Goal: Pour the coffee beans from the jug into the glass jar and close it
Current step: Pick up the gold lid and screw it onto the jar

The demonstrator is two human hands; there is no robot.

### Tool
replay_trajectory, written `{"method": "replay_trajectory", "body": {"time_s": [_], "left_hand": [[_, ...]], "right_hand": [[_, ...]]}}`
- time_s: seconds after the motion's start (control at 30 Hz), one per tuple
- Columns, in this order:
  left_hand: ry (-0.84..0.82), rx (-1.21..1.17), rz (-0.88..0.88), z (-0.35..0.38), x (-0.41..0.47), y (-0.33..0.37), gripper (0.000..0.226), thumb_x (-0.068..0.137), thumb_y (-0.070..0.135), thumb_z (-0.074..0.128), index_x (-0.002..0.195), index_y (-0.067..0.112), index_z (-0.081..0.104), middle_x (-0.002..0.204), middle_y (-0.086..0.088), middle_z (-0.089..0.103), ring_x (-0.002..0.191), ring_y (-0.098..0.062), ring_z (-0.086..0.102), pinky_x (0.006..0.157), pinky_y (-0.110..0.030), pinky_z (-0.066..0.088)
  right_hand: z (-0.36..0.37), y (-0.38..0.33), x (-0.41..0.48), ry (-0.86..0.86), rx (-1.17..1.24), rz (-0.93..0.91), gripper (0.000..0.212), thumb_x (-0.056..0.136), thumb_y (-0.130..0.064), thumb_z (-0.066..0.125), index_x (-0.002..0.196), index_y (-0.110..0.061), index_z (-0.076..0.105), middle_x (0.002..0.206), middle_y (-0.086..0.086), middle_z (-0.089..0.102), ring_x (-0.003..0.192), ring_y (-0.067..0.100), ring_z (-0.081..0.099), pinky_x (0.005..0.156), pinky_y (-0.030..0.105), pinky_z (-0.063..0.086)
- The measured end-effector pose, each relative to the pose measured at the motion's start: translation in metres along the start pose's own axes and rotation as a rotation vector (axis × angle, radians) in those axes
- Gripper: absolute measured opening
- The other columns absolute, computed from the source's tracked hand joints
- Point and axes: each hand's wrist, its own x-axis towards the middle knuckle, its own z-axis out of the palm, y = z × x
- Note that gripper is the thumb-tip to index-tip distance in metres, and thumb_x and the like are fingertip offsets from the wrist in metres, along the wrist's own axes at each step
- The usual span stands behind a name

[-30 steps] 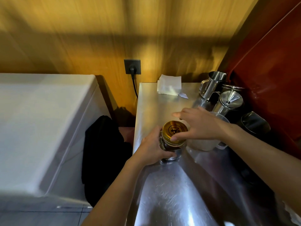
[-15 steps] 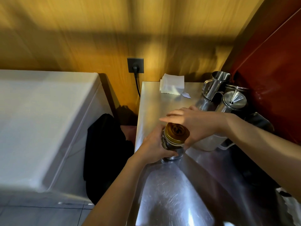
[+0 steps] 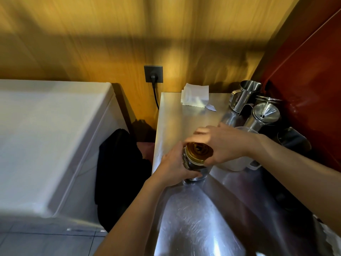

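Observation:
A glass jar [image 3: 191, 167] with dark coffee beans inside stands on the steel counter [image 3: 184, 115] near its left edge. A gold lid [image 3: 197, 151] sits on top of the jar. My left hand [image 3: 175, 167] is wrapped around the jar's side. My right hand [image 3: 225, 145] grips the lid's rim from the right, its fingers blurred. Behind my right hand stands a translucent white jug [image 3: 234, 163] with a handle, mostly hidden.
Steel pitchers [image 3: 243, 95] and a lidded steel pot [image 3: 263, 115] crowd the back right corner by a red wall. White paper napkins [image 3: 195, 97] lie at the counter's back. A white appliance [image 3: 46, 135] stands left, with a dark gap between.
My right hand has shifted from resting over the lid to gripping its rim and turning. My left hand stays on the jar. The view has tilted slightly.

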Motion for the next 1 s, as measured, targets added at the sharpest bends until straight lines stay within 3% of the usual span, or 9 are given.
{"method": "replay_trajectory", "body": {"time_s": [0.13,0.27,0.4,0.53,0.63,0.7,0.77,0.9,1.0], "left_hand": [[-0.014,0.01,-0.011,0.0,0.0,0.0,0.074,0.054,0.046,0.084,0.11,0.037,0.037,0.112,0.006,0.056,0.106,-0.02,0.053,0.092,-0.051,0.047],[-0.002,0.019,-0.007,0.001,0.0,0.002,0.074,0.055,0.045,0.085,0.111,0.035,0.037,0.111,0.006,0.055,0.107,-0.02,0.053,0.094,-0.052,0.045],[-0.002,0.02,-0.008,0.002,0.0,0.001,0.074,0.056,0.044,0.086,0.112,0.037,0.037,0.113,0.007,0.056,0.108,-0.019,0.054,0.094,-0.051,0.046],[0.012,0.034,-0.006,0.003,0.0,0.0,0.075,0.055,0.045,0.086,0.111,0.032,0.038,0.112,0.005,0.055,0.106,-0.019,0.054,0.093,-0.05,0.046],[0.004,0.036,-0.006,0.004,0.0,0.0,0.076,0.056,0.045,0.086,0.113,0.033,0.038,0.112,0.005,0.055,0.107,-0.02,0.053,0.093,-0.05,0.046],[0.007,0.034,0.001,0.004,0.0,0.0,0.075,0.056,0.045,0.086,0.112,0.033,0.038,0.11,0.005,0.054,0.105,-0.02,0.053,0.092,-0.051,0.046],[0.015,0.035,0.006,0.003,0.0,0.001,0.075,0.055,0.047,0.085,0.111,0.032,0.038,0.109,0.006,0.054,0.103,-0.018,0.053,0.092,-0.05,0.046],[0.006,0.023,0.003,0.004,0.001,0.0,0.075,0.055,0.045,0.086,0.112,0.033,0.039,0.11,0.007,0.054,0.104,-0.019,0.053,0.092,-0.05,0.047],[0.008,0.012,-0.001,0.004,0.001,0.0,0.075,0.054,0.047,0.085,0.111,0.035,0.038,0.11,0.006,0.054,0.105,-0.02,0.053,0.091,-0.05,0.047]], "right_hand": [[0.002,-0.005,0.002,0.138,-0.102,0.163,0.078,0.062,-0.084,0.038,0.103,-0.02,0.051,0.083,-0.001,0.056,0.071,0.018,0.051,0.061,0.031,0.036],[0.006,0.002,0.0,0.105,0.001,0.087,0.07,0.066,-0.075,0.05,0.119,-0.03,0.041,0.096,-0.005,0.049,0.082,0.016,0.05,0.068,0.034,0.041],[0.009,0.001,-0.002,0.281,-0.176,0.214,0.081,0.061,-0.09,0.021,0.086,-0.02,0.055,0.066,-0.004,0.054,0.054,0.013,0.048,0.048,0.027,0.03],[0.013,0.004,-0.004,0.174,-0.065,0.073,0.068,0.066,-0.076,0.042,0.116,-0.031,0.042,0.094,-0.003,0.056,0.074,0.017,0.052,0.06,0.031,0.044],[0.015,0.0,-0.002,0.283,-0.175,0.191,0.081,0.06,-0.09,0.023,0.094,-0.022,0.052,0.075,-0.002,0.059,0.06,0.017,0.05,0.052,0.028,0.033],[0.015,0.001,-0.002,0.273,-0.188,0.194,0.084,0.06,-0.09,0.023,0.104,-0.024,0.049,0.087,-0.001,0.059,0.067,0.018,0.052,0.057,0.029,0.036],[0.015,0.001,-0.002,0.185,-0.124,0.113,0.076,0.065,-0.082,0.04,0.121,-0.031,0.038,0.1,-0.002,0.054,0.076,0.018,0.05,0.062,0.03,0.037],[0.017,-0.002,-0.003,0.302,-0.176,0.243,0.086,0.055,-0.092,0.02,0.09,-0.02,0.051,0.069,-0.001,0.056,0.059,0.018,0.051,0.052,0.029,0.03],[0.021,-0.001,-0.003,0.288,-0.148,0.174,0.084,0.057,-0.089,0.022,0.104,-0.025,0.046,0.078,-0.003,0.053,0.064,0.018,0.05,0.056,0.029,0.034]]}}
